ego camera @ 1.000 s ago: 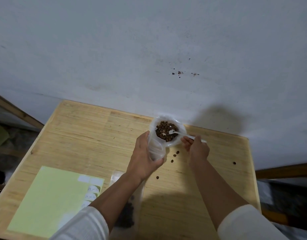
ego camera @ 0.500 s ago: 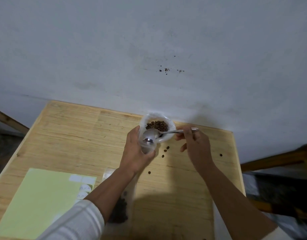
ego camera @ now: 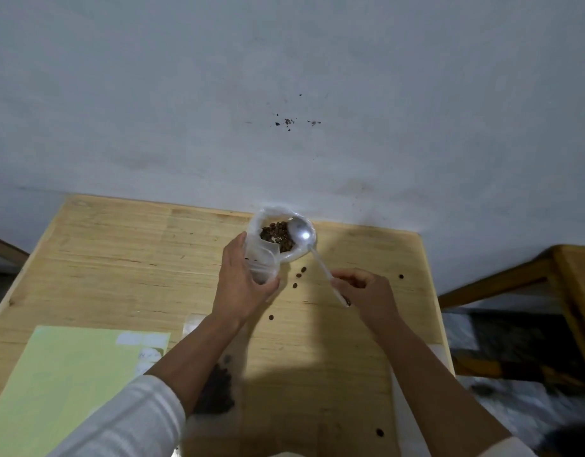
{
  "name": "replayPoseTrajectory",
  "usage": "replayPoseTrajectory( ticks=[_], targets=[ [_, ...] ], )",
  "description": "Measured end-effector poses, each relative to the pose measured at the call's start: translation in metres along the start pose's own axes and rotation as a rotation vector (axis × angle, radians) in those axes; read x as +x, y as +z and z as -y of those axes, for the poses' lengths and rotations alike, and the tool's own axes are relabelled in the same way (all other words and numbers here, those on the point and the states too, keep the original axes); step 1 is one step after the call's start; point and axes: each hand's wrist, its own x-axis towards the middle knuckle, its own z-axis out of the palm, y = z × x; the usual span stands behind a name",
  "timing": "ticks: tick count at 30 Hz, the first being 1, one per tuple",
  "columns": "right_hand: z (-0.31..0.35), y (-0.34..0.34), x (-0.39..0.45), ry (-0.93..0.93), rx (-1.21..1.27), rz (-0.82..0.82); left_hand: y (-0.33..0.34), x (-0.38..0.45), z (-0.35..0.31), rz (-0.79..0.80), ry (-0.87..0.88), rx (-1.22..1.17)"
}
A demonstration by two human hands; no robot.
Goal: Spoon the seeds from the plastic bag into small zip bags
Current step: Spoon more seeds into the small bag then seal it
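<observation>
Since half a second ago the spoon (ego camera: 302,235) has swung from over the small zip bag (ego camera: 263,262) back to the right side of the plastic bag (ego camera: 281,234), its bowl now looking empty and bright above the seeds (ego camera: 276,235). The right hand (ego camera: 367,291) pinches the spoon's handle; the left hand (ego camera: 241,285) curls round the small zip bag, held open just beside the plastic bag's mouth near the far edge of the table (ego camera: 119,258). A few loose seeds (ego camera: 299,276) lie on the table between the hands. I judge the filling well short of done: plenty of seeds remain in the plastic bag. Nearer the front edge a dark heap of seeds in a clear bag (ego camera: 215,390) shows under the left forearm, beside a green sheet (ego camera: 63,384).
</observation>
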Motion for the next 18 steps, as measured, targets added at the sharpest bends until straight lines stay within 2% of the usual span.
replayPoseTrajectory(
  ticks=[4,7,12,18],
  targets=[
    [-0.027,-0.005,0.015,0.185,0.059,-0.25,0.001,-0.005,0.001,0.001,0.007,-0.005],
    [-0.04,-0.008,0.025,0.237,0.029,-0.359,0.003,-0.008,0.0,0.002,0.01,0.006],
    [-0.044,-0.008,0.039,0.207,-0.13,-0.406,0.006,-0.011,0.0,-0.004,0.009,0.019],
    [-0.053,-0.008,0.046,0.134,-0.298,-0.378,0.009,-0.013,-0.002,-0.01,0.006,0.011]
  ],
)
